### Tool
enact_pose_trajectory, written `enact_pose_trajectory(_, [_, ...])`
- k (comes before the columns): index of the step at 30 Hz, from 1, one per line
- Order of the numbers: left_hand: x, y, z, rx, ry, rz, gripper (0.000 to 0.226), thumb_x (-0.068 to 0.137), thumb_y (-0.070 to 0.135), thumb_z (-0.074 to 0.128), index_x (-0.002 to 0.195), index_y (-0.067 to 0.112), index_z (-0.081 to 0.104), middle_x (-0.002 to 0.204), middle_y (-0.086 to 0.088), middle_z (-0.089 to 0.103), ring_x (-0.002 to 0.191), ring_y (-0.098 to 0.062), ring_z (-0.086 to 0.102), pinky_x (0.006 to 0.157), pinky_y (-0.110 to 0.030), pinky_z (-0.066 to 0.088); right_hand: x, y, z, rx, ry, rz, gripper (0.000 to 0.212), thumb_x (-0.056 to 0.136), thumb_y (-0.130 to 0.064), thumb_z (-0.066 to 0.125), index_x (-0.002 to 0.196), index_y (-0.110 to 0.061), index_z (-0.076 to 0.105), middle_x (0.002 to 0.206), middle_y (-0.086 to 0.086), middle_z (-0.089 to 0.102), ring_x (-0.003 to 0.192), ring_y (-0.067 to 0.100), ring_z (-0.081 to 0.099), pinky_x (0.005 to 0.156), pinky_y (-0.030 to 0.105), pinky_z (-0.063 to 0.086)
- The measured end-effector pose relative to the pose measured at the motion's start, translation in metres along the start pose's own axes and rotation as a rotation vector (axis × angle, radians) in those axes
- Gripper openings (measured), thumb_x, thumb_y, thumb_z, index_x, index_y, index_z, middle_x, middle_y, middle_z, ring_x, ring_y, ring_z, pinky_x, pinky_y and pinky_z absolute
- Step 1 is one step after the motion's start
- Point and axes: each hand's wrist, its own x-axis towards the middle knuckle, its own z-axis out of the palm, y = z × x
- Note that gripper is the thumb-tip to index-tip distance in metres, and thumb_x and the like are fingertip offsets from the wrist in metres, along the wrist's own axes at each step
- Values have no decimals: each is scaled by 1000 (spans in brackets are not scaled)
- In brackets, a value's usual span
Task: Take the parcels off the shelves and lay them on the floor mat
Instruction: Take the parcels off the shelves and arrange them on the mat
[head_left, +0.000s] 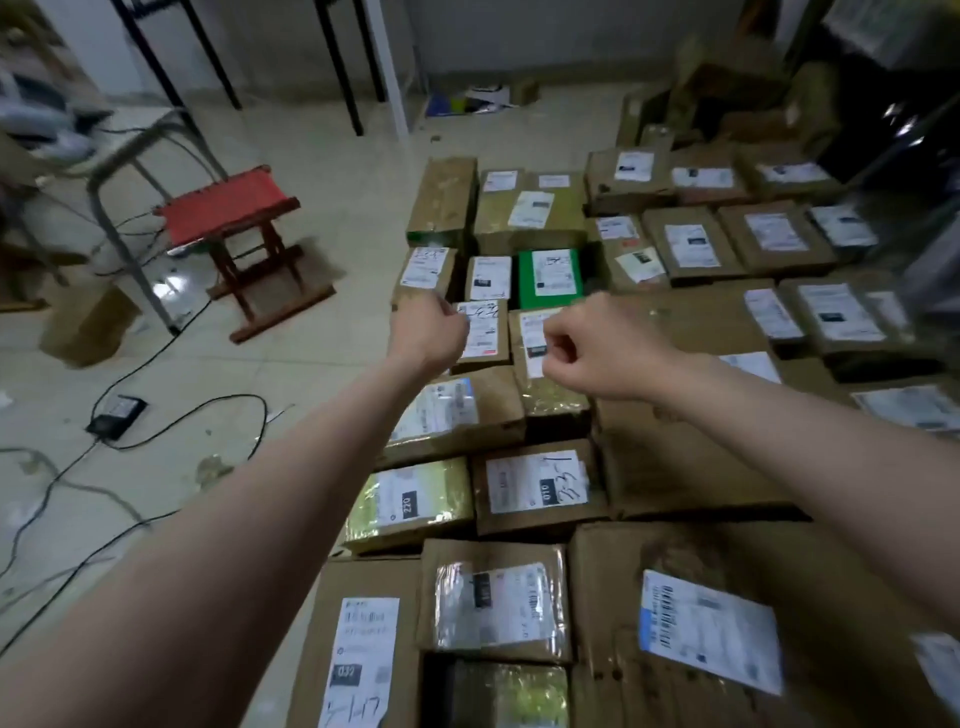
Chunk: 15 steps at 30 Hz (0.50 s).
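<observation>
Several brown cardboard parcels with white labels lie flat in rows on the floor, filling the right half of the view. A green parcel (550, 279) lies among them. Both my arms reach out over the rows. My left hand (428, 332) hovers with curled fingers above the left edge of a small labelled parcel (483, 332). My right hand (592, 345) is curled above a taped parcel (550, 364) with a white label. Neither hand visibly holds anything. The mat under the parcels is hidden.
A red folding stool (234, 228) stands on the tiled floor at left, beside a metal frame (130, 228). Black cables and a power adapter (117, 413) trail over the floor at left. A loose box (88, 322) sits by the frame. Dark shelving (893, 104) rises at right.
</observation>
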Motion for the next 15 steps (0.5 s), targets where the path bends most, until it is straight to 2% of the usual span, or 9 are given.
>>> enact_pose_trajectory(1, [-3,17,-8,9,-48,1,16,87,11,51,84,4,66,85,-12,65,83,-30,61,66,-31,39,-9,6,-25,8,-5,48,23,82,-22,61,61,-20,51,62,-3,56,61,18,55,53,34,45])
enact_pose_trajectory(3, [-9,53,-29,39,-127,-9,16,89,11,52,83,4,65,84,-10,64,81,-27,59,64,-31,38,-29,11,-79,21,11,118,28,80,-17,60,56,-21,46,56,-5,51,55,12,48,48,29,33])
enact_pose_trajectory(6, [-29,126,-73,80,-190,37,19,90,9,50,76,8,63,69,-5,58,72,-23,55,60,-30,37,-54,1,-168,61,48,206,32,80,-14,59,55,-22,41,54,-6,49,52,10,45,49,25,25])
enact_pose_trajectory(7, [-38,153,-87,70,-217,58,17,91,9,50,79,9,63,72,-4,60,73,-22,57,62,-30,40,-61,-7,-199,69,50,241,32,81,-14,60,55,-22,42,56,-6,52,54,11,48,50,25,26])
enact_pose_trajectory(10, [-69,240,-129,-7,-348,140,19,91,10,52,101,3,66,100,-15,67,95,-32,63,81,-38,54,-86,-36,-294,58,74,324,28,80,-16,59,57,-22,45,57,-7,52,57,10,50,52,25,31])
enact_pose_trajectory(12, [-93,302,-160,-20,-425,240,17,89,11,52,102,6,63,106,-17,65,99,-35,62,82,-37,53,-106,-58,-357,5,96,373,27,79,-16,57,57,-22,42,57,-7,49,57,14,49,50,28,32])
enact_pose_trajectory(15, [-134,390,-212,-28,-496,487,15,88,13,51,98,11,62,109,-17,64,105,-33,57,86,-38,47,-145,-91,-448,-63,153,438,27,78,-18,55,57,-22,38,57,-5,48,60,19,48,51,31,29])
